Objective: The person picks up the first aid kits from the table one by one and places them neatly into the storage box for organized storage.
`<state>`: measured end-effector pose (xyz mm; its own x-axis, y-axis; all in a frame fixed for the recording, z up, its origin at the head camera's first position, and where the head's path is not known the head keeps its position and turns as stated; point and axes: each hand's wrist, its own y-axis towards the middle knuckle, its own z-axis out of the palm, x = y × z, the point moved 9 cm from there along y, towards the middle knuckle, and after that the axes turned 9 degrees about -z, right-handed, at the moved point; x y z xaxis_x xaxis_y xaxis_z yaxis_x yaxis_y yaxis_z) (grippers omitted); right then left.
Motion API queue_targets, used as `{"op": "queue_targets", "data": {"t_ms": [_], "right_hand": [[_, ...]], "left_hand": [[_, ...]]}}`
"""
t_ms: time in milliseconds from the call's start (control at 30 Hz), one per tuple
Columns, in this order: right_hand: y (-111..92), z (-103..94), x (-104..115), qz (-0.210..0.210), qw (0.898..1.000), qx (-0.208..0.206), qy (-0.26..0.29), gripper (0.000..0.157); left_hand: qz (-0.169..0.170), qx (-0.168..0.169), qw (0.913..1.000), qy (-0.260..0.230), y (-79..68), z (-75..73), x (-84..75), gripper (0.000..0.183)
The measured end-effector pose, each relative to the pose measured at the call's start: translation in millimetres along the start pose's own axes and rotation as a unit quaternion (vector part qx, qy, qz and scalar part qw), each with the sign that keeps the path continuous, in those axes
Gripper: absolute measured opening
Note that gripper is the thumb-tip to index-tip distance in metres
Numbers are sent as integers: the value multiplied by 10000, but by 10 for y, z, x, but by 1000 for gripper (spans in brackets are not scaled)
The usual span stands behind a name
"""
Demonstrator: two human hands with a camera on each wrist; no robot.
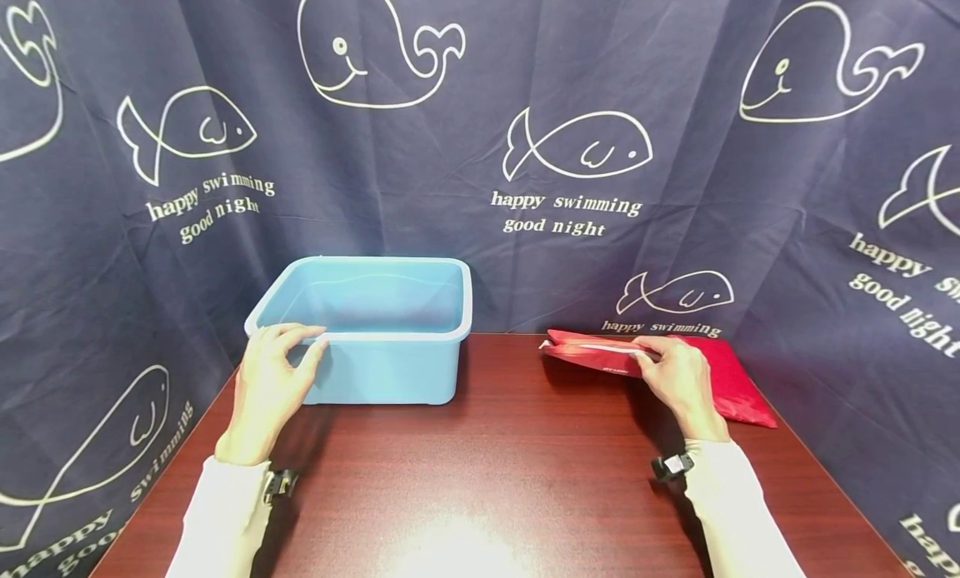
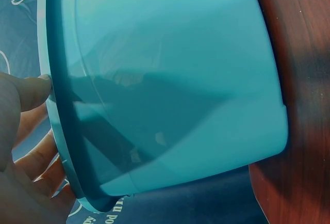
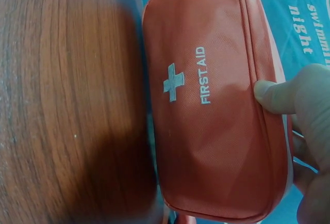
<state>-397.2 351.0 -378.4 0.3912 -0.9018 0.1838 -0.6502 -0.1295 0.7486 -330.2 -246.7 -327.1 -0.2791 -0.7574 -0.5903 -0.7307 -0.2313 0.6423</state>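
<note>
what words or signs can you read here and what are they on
"FIRST AID": on the pouch, beside a pale cross
"happy swimming": on the cloth, repeated
"good night": on the cloth, repeated, some cut off
In the head view, the pouch's print is too small.

The left wrist view's top edge crops the blue bin (image 2: 180,53).
</note>
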Motion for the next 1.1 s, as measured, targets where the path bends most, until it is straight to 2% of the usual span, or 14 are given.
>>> {"op": "queue_targets", "data": {"t_ms": [1100], "right_hand": [[49, -134, 49, -122, 9995, -306, -16, 19]], "left_hand": [[30, 3, 10000, 21, -2, -4, -26, 20]]}}
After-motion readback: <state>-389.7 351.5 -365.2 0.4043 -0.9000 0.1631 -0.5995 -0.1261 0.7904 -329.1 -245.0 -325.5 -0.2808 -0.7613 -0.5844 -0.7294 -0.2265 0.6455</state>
